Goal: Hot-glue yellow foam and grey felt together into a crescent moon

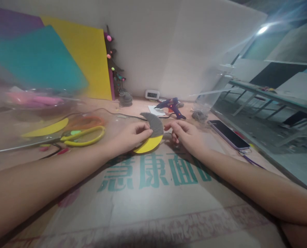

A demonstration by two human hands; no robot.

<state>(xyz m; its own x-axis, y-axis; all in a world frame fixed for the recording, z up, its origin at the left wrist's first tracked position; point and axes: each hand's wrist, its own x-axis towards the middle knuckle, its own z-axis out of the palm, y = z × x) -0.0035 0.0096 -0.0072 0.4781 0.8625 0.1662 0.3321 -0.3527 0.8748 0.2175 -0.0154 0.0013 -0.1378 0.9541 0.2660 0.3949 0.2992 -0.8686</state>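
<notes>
Left hand [132,136] pinches grey felt crescent [155,124] flat onto yellow foam crescent [148,144] mid-cardboard, apparently keeping their curves matched; right hand [186,135] curls just right of them, grip unclear.

Head-worn view, forward-down, close over table [153,206]

Dim indoor light; bright lamp [262,30] flaring, upper right. Left edge smeared with blur; centre sharpest at grey crescent [155,124]. Soft shadow beneath right hand [187,136]. Edges bowed.
</notes>
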